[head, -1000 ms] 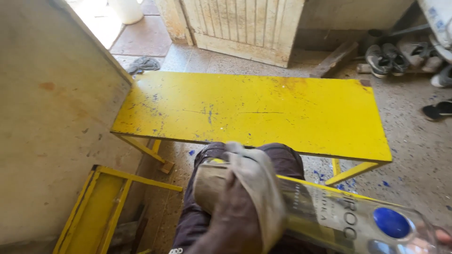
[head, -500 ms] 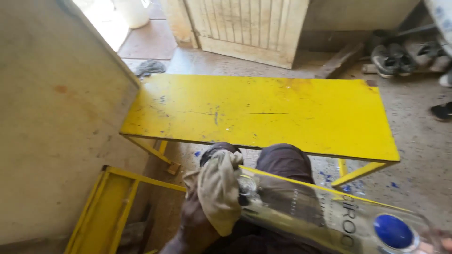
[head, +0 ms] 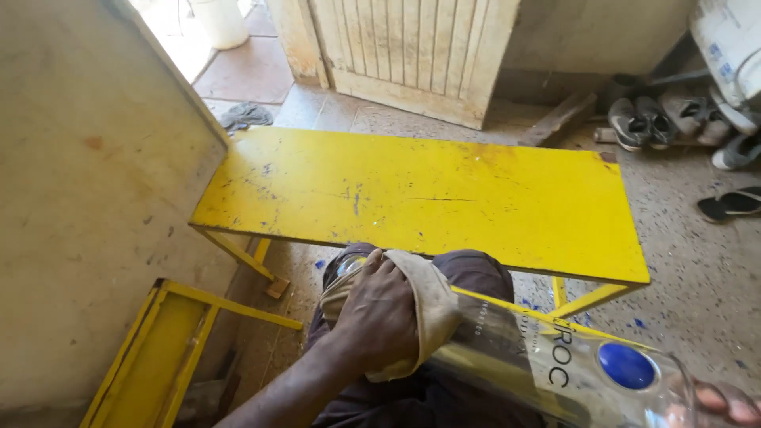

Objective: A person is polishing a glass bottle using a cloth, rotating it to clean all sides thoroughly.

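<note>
A large clear glass bottle (head: 547, 368) with a round blue mark lies tilted across my lap, neck toward the yellow table. My left hand (head: 380, 313) presses a beige cloth (head: 428, 305) around the bottle's upper part, near the neck. Only the fingertips of my right hand (head: 725, 403) show at the bottom right corner, gripping the bottle's base end. My dark trousers (head: 476, 273) show under the bottle.
A scratched yellow metal table (head: 428, 198) stands just ahead of my knees. A yellow frame (head: 151, 357) lies at the lower left beside a plaster wall (head: 87, 198). Shoes (head: 650, 119) line the back right, and a wooden door (head: 412, 47) is behind.
My left hand has turned with the cloth on the bottle: the cloth lay over the hand before, and now the hand sits on top. The bottle has shifted slightly left.
</note>
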